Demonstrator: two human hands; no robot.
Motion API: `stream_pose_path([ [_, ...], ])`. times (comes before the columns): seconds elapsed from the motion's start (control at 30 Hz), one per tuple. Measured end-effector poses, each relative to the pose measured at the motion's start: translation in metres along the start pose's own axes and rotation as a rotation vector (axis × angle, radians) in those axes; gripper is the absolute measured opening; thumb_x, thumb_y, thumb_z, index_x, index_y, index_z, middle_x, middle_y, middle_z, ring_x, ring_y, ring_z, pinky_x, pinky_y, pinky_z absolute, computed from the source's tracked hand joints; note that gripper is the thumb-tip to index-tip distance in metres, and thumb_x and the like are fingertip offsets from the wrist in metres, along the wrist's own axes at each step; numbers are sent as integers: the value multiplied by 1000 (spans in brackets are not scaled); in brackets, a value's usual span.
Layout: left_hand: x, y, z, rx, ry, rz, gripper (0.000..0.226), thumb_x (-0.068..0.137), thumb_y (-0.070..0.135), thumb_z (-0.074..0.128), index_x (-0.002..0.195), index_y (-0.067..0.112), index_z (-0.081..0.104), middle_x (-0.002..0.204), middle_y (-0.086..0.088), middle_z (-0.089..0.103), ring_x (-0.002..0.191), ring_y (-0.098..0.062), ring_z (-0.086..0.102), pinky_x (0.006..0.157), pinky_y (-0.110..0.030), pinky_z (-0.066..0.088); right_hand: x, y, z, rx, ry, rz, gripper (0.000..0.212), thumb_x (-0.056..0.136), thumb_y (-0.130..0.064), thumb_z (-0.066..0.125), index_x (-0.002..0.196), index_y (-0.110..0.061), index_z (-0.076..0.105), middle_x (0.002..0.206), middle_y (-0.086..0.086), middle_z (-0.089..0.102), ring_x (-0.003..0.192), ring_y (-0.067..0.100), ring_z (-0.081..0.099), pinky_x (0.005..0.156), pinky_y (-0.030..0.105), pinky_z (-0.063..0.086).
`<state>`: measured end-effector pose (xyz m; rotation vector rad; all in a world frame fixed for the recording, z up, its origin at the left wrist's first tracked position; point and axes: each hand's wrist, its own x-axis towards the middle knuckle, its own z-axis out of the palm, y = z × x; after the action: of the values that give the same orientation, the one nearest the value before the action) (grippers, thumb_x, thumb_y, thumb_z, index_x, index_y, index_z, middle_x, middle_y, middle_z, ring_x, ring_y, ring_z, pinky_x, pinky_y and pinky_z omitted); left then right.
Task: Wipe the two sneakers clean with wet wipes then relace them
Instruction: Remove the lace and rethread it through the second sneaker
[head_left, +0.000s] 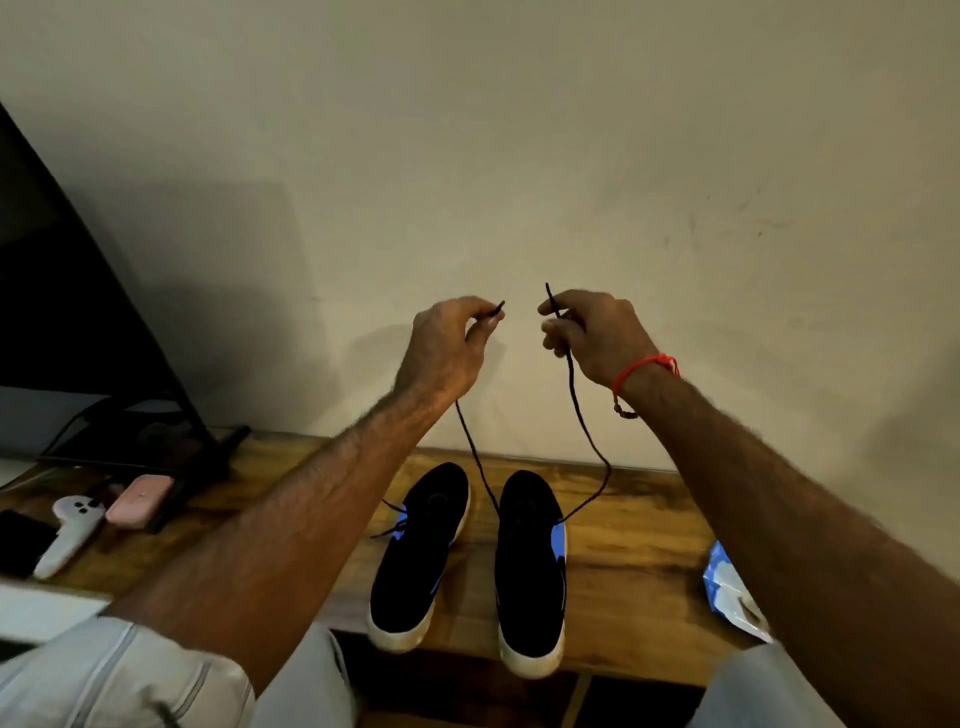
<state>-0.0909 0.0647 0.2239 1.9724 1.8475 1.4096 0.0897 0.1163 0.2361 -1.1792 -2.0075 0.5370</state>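
- The lace (582, 415) is a thin dark cord, threaded at its lowest run through the right sneaker (530, 571); both ends rise well above the shoe, so the step in hand looks like evening the 2 ends before lacing upward.
- The left hand (447, 348) pinches 1 lace end between thumb and forefinger, tip poking out toward the middle; the other fingers are curled.
- The right hand (597, 338) pinches the other end the same way, with a longer tip standing above the fingers.
- To do this well, the person should likely bring the 2 tips side by side at equal height, keeping both strands lightly taut, and slide cord through the eyelets until the lengths match.
- Pulling hard may lift or tip the shoe, whose toe overhangs the near edge of the table (639, 561).
- The left sneaker (415, 561) stands just beside the right one, toe also over the edge, with a short lace bit loose at its eyelets; whether it is fully laced cannot be told.
- A wipes pack (732, 597) lies at the right, partly behind the forearm.
- At far left lie a pink case (137, 499) and a pale gadget (67, 535), near a dark screen (62, 291).
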Motion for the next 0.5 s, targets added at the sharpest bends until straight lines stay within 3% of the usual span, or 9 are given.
stream_pose_path([
  [0.13, -48, -51, 38, 73, -118, -7, 17, 98, 15, 64, 109, 15, 77, 109, -1, 73, 106, -15, 66, 94, -17, 44, -28, 55, 33, 16, -44, 81, 11, 93, -13, 65, 103, -18, 62, 70, -3, 73, 55, 7, 60, 63, 29, 54],
  [0.2, -77, -76, 61, 104, -181, -61, 17, 97, 15, 64, 107, 17, 77, 105, 1, 72, 103, -15, 66, 93, -22, 48, -43, 81, 50, 15, -107, 137, 7, 94, -15, 65, 100, -19, 63, 69, -2, 73, 53, 0, 57, 61, 23, 50],
  [0.27, -110, -96, 79, 136, -246, -124, 18, 97, 14, 63, 108, 17, 76, 104, 0, 72, 100, -15, 65, 89, -22, 49, -56, 101, 65, 6, -181, 181, 4, 96, -17, 64, 94, -19, 66, 68, -1, 73, 56, 1, 60, 60, 20, 48],
  [0.37, -147, -123, 104, 207, -345, -265, 16, 98, 17, 60, 107, 14, 73, 104, -1, 67, 98, -15, 63, 86, -31, 55, -68, 132, 89, -28, -279, 216, 16, 98, -21, 60, 86, -18, 70, 69, -5, 71, 65, -1, 62, 68, 23, 45],
  [0.43, -155, -129, 113, 290, -505, -392, 16, 100, 18, 56, 107, 14, 70, 104, -2, 63, 94, -19, 64, 83, -36, 58, -79, 149, 102, -58, -300, 245, 19, 98, -22, 61, 86, -15, 74, 75, -8, 70, 70, -1, 61, 69, 21, 41],
  [0.5, -154, -127, 118, 443, -801, -468, 16, 99, 11, 52, 111, 11, 63, 106, -6, 55, 93, -26, 64, 83, -40, 59, -89, 165, 115, -67, -310, 283, 16, 96, -20, 63, 97, -12, 77, 85, -4, 74, 81, 6, 65, 70, 12, 43],
])
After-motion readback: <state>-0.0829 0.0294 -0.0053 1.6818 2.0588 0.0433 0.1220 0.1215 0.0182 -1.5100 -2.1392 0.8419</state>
